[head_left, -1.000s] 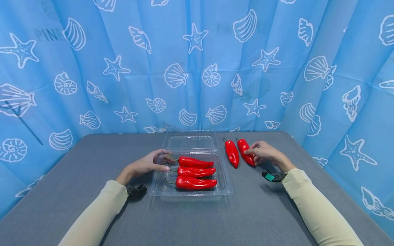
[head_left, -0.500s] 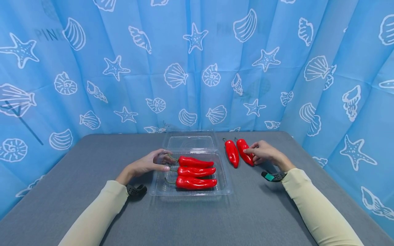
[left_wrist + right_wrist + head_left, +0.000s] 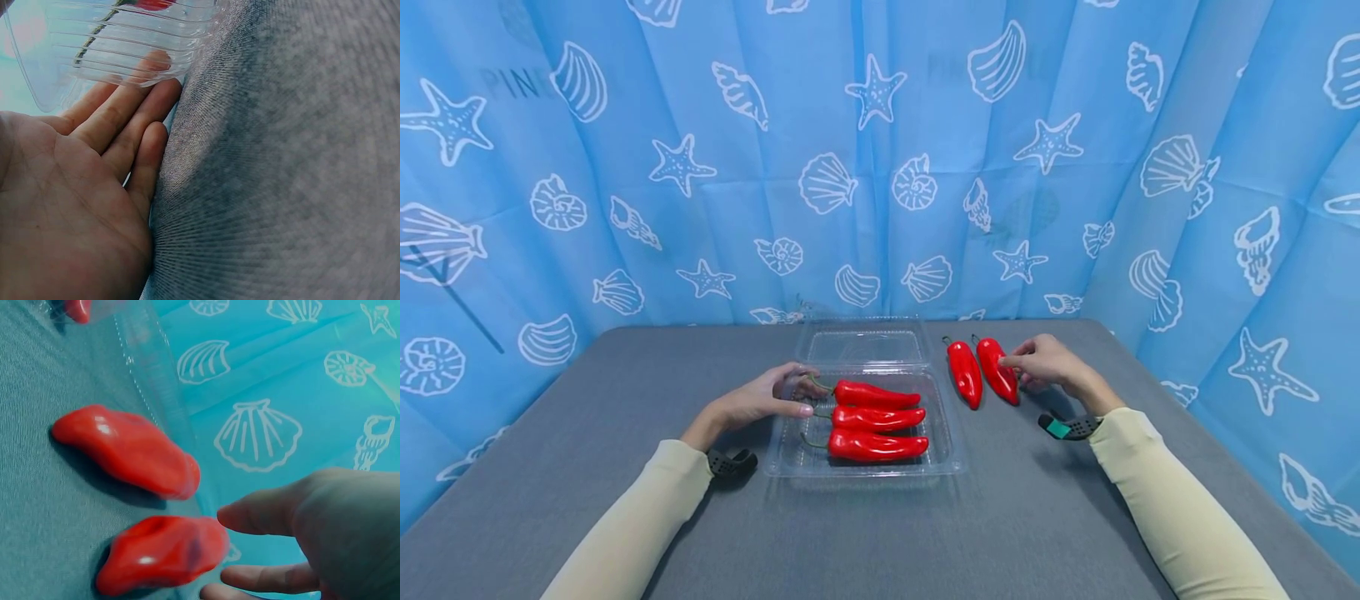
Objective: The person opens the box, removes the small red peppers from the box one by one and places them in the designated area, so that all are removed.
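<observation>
A clear plastic clamshell box (image 3: 946, 454) sits mid-table with its lid (image 3: 865, 343) folded back. Three long red peppers with green stems lie in a row inside: the far pepper (image 3: 876, 395), the middle pepper (image 3: 880, 419) and the near pepper (image 3: 878, 446). My left hand (image 3: 760, 402) rests at the box's left side, its nearly straight fingers (image 3: 122, 115) against the ribbed wall. To the box's right, two more lie side by side: the inner pepper (image 3: 964, 375) and the outer pepper (image 3: 997, 372). Just beside the outer one hovers my right hand (image 3: 1051, 364), thumb and fingers spread, gripping nothing.
A grey cloth covers the table (image 3: 865, 542). Behind it and along the right hangs a blue curtain (image 3: 880, 225) printed with white shells and starfish. Each wrist wears a black strap; the right strap (image 3: 1069, 427) bears a green patch.
The outer pepper has shifted slightly left toward its neighbour. My right hand has let go of it and risen a little. My left hand and the box stay put.
</observation>
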A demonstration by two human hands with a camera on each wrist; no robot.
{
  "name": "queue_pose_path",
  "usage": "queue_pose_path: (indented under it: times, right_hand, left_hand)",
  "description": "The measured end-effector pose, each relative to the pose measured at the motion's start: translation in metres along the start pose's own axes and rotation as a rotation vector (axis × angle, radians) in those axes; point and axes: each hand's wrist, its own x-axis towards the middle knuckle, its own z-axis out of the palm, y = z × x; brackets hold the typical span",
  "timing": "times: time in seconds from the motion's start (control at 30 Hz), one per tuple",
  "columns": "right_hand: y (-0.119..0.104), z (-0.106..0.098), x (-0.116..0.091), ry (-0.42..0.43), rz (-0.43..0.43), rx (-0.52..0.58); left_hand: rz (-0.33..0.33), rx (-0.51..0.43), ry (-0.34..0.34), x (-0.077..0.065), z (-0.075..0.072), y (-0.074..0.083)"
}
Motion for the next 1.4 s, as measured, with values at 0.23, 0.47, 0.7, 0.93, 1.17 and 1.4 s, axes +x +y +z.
queue_pose_path:
  times: [0.23,0.47,0.7,0.93,1.17,1.4]
  right_hand:
    - [-0.015,0.003,-0.006,0.093,-0.052,-0.046]
    - [-0.031,0.01,-0.013,0.126,-0.151,-0.057]
    - [-0.046,0.025,-0.018,0.16,-0.27,-0.048]
    - [-0.063,0.044,-0.026,0.164,-0.407,-0.032]
    - [-0.075,0.06,-0.032,0.128,-0.485,-0.016]
    - [-0.077,0.068,-0.036,0.087,-0.53,0.024]
  left_hand:
    - [0.008,0.001,-0.004,0.0,0.0,-0.001]
    - [0.008,0.005,-0.004,0.0,-0.001,-0.001]
    - [0.015,0.007,0.003,0.001,0.0,-0.001]
    - [0.019,0.005,0.008,0.001,0.001,0.0]
    - [0.017,0.002,0.006,0.0,0.001,0.001]
    - [0.012,0.011,0.01,0.0,0.001,-0.001]
